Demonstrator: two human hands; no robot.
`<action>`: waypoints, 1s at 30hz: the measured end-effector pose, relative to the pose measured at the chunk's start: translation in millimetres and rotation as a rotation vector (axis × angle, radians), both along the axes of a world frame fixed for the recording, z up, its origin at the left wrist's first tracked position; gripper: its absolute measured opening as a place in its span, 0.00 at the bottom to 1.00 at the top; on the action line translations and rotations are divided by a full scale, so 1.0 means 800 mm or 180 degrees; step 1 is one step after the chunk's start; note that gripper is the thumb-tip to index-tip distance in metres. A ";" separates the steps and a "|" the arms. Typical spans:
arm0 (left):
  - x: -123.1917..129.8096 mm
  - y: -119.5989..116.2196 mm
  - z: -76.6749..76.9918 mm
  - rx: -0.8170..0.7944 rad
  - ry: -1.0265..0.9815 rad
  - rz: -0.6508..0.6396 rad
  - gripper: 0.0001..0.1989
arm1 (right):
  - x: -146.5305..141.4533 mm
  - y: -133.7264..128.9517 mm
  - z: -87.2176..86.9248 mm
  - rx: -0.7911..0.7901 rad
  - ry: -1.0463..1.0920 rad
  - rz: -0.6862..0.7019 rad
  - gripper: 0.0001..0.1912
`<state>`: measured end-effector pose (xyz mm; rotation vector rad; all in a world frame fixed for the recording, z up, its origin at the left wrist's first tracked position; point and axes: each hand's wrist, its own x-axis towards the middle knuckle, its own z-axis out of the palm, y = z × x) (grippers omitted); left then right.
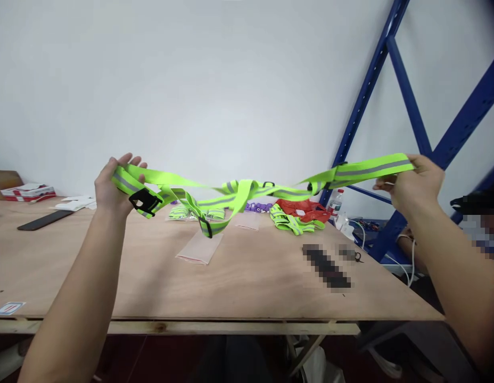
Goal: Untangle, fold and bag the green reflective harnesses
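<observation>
A neon-green reflective strap harness point(243, 196) with grey stripes and black buckles hangs stretched between my two hands above the table. My left hand point(118, 183) holds its left end, the strap lying across the palm with the fingertips spread behind it. A black buckle point(146, 201) dangles just beside that hand. On the other side my right hand point(420, 178) grips the flat right end of the strap, fingers curled round it. The middle of the harness sags and overlaps itself in loops.
On the wooden table point(250, 287) lie a clear bag point(201, 247), more green straps point(295, 221), a red bag point(306, 209), purple items point(258, 207) and a blurred dark object point(327, 266). A bottle point(337, 202) stands near blue shelving point(367, 96). A person sits at far right.
</observation>
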<state>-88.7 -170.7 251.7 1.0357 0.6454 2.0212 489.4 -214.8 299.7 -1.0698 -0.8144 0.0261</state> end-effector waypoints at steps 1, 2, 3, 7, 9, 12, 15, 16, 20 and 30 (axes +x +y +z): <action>0.002 0.000 -0.002 -0.0162 0.0281 -0.0057 0.15 | -0.002 0.001 0.001 -0.0368 0.0239 0.0250 0.05; 0.004 0.000 -0.003 -0.0346 0.0555 -0.0128 0.16 | -0.006 0.001 0.001 -0.0722 0.0400 0.0551 0.08; 0.007 0.000 -0.005 -0.0552 0.0829 -0.0236 0.18 | -0.010 0.000 0.001 -0.1015 0.0477 0.0879 0.13; 0.033 -0.001 -0.015 -0.1081 0.1577 -0.1137 0.19 | -0.037 -0.001 -0.005 -0.1320 0.0341 0.1928 0.27; 0.058 -0.001 -0.026 -0.1094 0.1666 -0.1728 0.21 | -0.056 0.003 -0.008 -0.1181 0.0386 0.2176 0.29; 0.105 0.000 -0.055 -0.1171 0.1879 -0.2540 0.29 | -0.086 0.014 -0.009 -0.0790 0.0638 0.2447 0.31; 0.147 0.003 -0.097 -0.1476 0.2429 -0.2673 0.34 | -0.114 0.024 -0.010 -0.0224 0.0838 0.2545 0.28; 0.158 0.004 -0.113 -0.1610 0.2707 -0.2513 0.33 | -0.122 0.025 -0.009 -0.0058 0.0843 0.2523 0.26; 0.181 0.007 -0.164 -0.1763 0.4308 -0.1910 0.30 | -0.142 0.019 -0.008 0.0233 0.0703 0.2585 0.17; 0.275 -0.024 -0.129 0.0321 0.3826 -0.1897 0.38 | -0.186 -0.004 -0.001 0.0396 0.0515 0.3167 0.11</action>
